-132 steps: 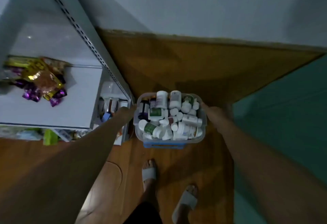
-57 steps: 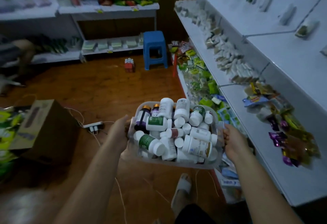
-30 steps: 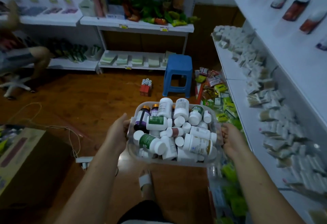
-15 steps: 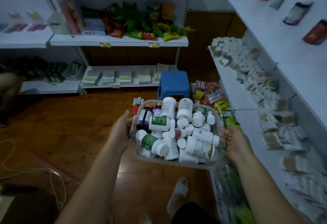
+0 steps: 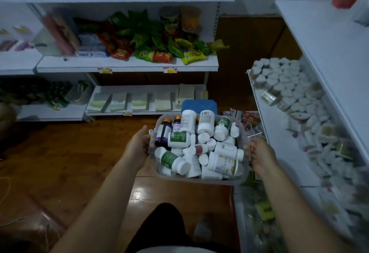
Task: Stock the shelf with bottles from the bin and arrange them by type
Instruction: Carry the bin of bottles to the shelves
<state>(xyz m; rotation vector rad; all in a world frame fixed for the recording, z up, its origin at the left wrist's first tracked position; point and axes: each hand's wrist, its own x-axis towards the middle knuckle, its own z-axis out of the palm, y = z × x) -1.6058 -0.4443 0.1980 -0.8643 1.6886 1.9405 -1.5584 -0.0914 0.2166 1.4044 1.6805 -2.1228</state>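
The bin [image 5: 199, 179], heaped with bottles [image 5: 179, 139], is held out in front of the person, with the left hand [image 5: 139, 147] and right hand [image 5: 261, 156] each gripping one end. The front shelf [image 5: 127, 66] has drawn nearer in the last second. It is probably the destination, but nothing is stocked yet.

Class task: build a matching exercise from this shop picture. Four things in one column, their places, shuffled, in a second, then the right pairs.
1 clear plastic bin
2 blue plastic stool
3 green and red snack packets
4 dark purple bottle with gold cap

A just beyond the bin's far edge
B in the bin's far left corner
C held between left hand and right hand
D on the white shelf straight ahead

Pairs: 1-C, 2-A, 3-D, 4-B
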